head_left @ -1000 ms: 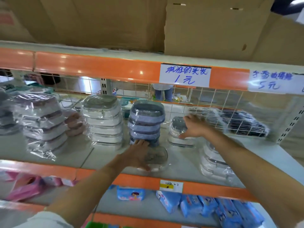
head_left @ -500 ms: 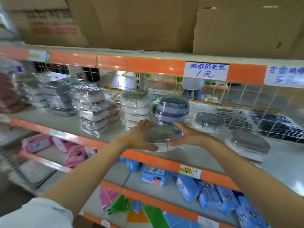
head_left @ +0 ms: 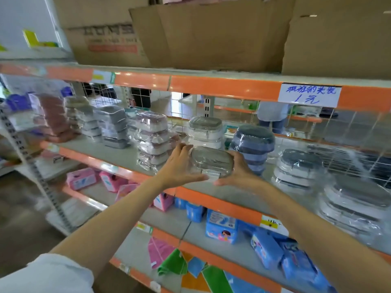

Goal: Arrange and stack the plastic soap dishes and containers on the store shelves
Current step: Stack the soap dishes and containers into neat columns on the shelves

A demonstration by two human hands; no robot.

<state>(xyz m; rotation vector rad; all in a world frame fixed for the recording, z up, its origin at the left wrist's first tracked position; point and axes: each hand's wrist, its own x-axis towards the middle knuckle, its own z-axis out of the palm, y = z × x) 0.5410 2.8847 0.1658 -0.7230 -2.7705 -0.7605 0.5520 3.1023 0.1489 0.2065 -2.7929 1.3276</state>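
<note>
Both hands grip one grey-lidded soap dish (head_left: 211,161) wrapped in clear plastic, held tilted just above the front of the grey shelf (head_left: 118,153). My left hand (head_left: 179,166) clasps its left end and my right hand (head_left: 239,172) its right end. Behind the dish stand a white stack with a grey top (head_left: 206,132) and a blue stack (head_left: 252,146). To the left is a white and pink stack (head_left: 153,138), then grey stacks (head_left: 112,125) and a pink stack (head_left: 54,117). Lower white stacks (head_left: 298,168) sit to the right.
Cardboard boxes (head_left: 211,32) fill the top shelf above the orange rail (head_left: 222,87) with its handwritten price label (head_left: 309,95). A wire grid (head_left: 349,142) backs the shelf. Below lie pink packs (head_left: 81,178), blue packs (head_left: 222,227) and coloured cloths (head_left: 190,269). A person stands behind the shelving.
My right hand left the rear dish and joined my left on the grey-lidded dish, which rose off the shelf front. The view swung left, showing more stacks on that side.
</note>
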